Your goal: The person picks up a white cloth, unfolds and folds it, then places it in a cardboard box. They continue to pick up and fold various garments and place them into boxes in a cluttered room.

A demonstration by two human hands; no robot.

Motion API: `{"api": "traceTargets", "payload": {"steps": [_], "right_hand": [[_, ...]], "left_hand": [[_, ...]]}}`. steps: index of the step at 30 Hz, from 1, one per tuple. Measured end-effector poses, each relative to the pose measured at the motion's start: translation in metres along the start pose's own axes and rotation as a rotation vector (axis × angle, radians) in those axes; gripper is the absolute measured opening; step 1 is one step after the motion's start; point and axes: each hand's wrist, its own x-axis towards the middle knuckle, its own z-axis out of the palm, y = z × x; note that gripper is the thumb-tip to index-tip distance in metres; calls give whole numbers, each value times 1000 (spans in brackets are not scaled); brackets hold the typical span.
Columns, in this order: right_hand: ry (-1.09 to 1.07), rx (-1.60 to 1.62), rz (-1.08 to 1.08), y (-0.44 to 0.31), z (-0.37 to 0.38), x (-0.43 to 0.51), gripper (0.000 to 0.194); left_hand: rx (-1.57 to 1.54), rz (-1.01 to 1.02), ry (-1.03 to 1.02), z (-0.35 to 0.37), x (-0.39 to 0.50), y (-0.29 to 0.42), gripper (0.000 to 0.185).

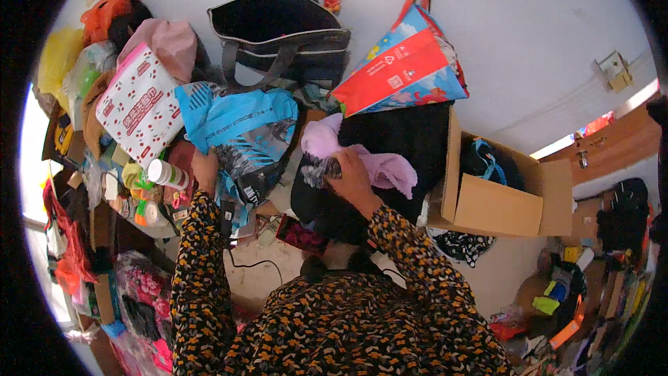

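My right hand is closed on a crumpled piece of dark, partly see-through material. Beside its fingers, a lilac fluffy cloth lies over black fabric. My left hand is at the lower left edge of a blue and black printed plastic bag; its fingertips are partly hidden, so I cannot tell whether it grips the bag. A white bottle lies tilted just left of that hand. Behind it leans a white bag with a cherry print.
A black tote bag and a red and blue shopping bag hang on the wall. At the right stands an open cardboard box holding dark items. Small goods crowd the left, with an orange bag above. A black cable hangs below.
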Motion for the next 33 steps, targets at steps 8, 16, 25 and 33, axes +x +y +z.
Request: {"api": "traceTargets", "payload": {"steps": [8,16,25,33], "right_hand": [[124,-87,180,33,-13,-24,48],[569,-418,323,69,-81,-61,44],[117,-181,232,43,-34,-6,52],[-349,-448,483,20,8,-6,48]], "left_hand": [[-114,78,-10,7,4,-11,39],[-23,22,-50,17,10,-19,38],[-50,65,-40,15,8,-4,37],[-84,88,-50,23,10,-15,37]]}}
